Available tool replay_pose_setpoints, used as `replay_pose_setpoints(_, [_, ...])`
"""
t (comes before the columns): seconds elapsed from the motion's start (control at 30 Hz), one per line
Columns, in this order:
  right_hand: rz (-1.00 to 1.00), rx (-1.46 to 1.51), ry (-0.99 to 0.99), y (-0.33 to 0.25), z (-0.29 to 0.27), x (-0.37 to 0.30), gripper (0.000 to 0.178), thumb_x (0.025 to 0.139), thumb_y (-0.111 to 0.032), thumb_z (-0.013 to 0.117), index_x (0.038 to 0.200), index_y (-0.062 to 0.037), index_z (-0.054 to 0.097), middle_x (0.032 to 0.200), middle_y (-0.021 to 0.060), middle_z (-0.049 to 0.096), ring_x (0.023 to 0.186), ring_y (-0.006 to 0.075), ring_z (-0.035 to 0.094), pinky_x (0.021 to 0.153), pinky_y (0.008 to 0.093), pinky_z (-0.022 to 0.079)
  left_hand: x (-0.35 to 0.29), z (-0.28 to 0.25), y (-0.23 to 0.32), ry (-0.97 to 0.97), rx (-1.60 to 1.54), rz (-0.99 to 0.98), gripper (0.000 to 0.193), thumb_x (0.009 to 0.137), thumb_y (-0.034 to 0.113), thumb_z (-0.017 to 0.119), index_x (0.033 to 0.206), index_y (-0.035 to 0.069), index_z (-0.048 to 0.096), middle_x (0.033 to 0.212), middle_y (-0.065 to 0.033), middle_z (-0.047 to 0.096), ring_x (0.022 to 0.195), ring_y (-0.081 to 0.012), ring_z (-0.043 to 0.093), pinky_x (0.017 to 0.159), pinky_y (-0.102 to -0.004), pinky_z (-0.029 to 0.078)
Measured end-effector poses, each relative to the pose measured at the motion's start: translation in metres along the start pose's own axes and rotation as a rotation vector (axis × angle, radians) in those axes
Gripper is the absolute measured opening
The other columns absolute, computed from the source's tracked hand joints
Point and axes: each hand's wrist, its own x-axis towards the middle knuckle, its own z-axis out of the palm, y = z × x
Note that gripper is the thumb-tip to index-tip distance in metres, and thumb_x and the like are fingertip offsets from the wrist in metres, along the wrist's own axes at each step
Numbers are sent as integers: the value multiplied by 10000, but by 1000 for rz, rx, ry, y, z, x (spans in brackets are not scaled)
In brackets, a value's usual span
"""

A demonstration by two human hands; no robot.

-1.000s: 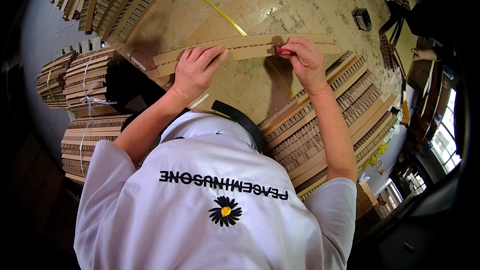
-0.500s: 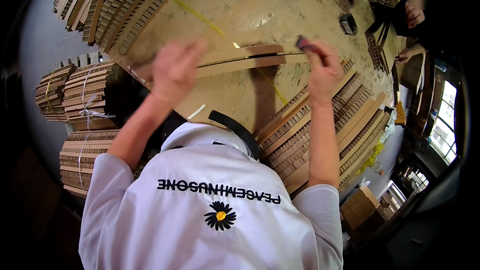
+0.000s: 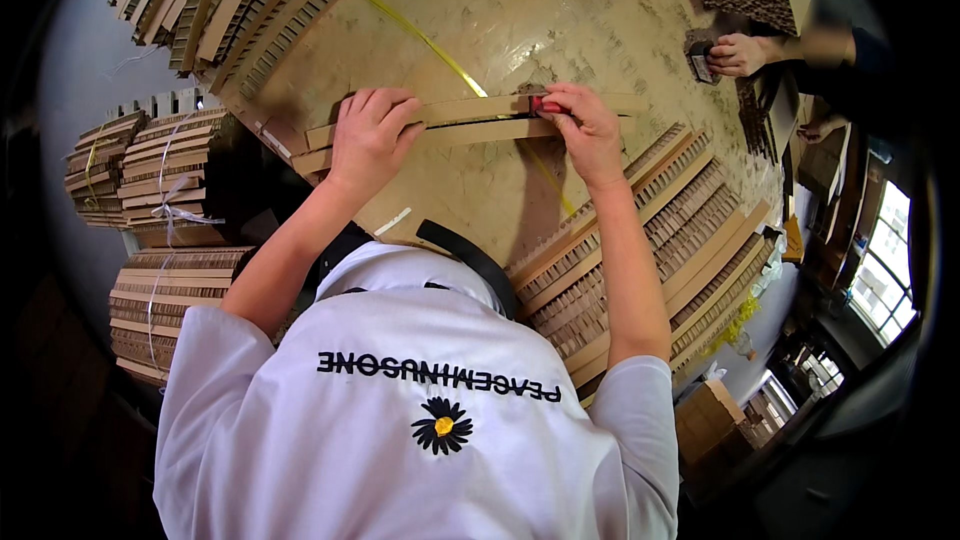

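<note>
cardboard everywhere. at lower centre, the white shirt [image 3: 420, 420]; above it the left hand [image 3: 368, 135] lies flat, fingers together, pressing a long cardboard strip [image 3: 465, 110] on the worktable [image 3: 560, 20] at mid-frame. the right hand [image 3: 585, 125] pinches a small red tool [image 3: 545, 105] onto the strip — a trimming or slitting step, i judge (blade hidden). next calls for a steady pull along it — strip pinned.
</note>
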Motion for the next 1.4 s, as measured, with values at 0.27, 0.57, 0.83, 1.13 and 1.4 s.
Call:
replay_pose_setpoints(0.27, [-108,-195,-76,-3,-6,7,261,787,113,720,1007,-27,739,1071,112,738,986,265,688,859,334,552,1,11,-6,-49,8,-5,337,814,150,790,1124,91,672,1101,-65,650,1030,-312,596,889,-449,484])
replay_pose_setpoints(0.57, [-205,-390,-71,-1,-8,11,159,771,-42,768,893,-136,725,808,26,617,819,250,612,723,405,408,-4,18,-12,-38,9,18,399,779,153,807,1149,94,671,1084,-105,645,1018,-348,592,883,-486,491])
replay_pose_setpoints(0.83, [-226,-358,-84,-3,-6,15,194,764,-22,756,902,-156,727,794,3,630,794,231,610,740,373,378,7,6,-6,-118,-53,-65,372,781,143,812,1120,67,679,1036,-98,630,995,-334,586,878,-451,507])
replay_pose_setpoints(1.13, [-211,-348,-91,-6,-4,15,196,764,-3,733,890,-154,724,795,-3,633,783,224,609,729,364,358,23,0,-11,-291,-104,-33,312,811,173,798,1076,57,681,1020,-115,617,971,-342,601,858,-450,517])
replay_pose_setpoints(1.4, [61,-17,-33,-17,-9,11,160,838,-14,754,971,-99,782,878,49,627,829,179,611,722,311,471,13,9,-24,-317,83,174,333,860,151,708,1166,25,670,1120,-169,625,1039,-374,614,899,-466,531])
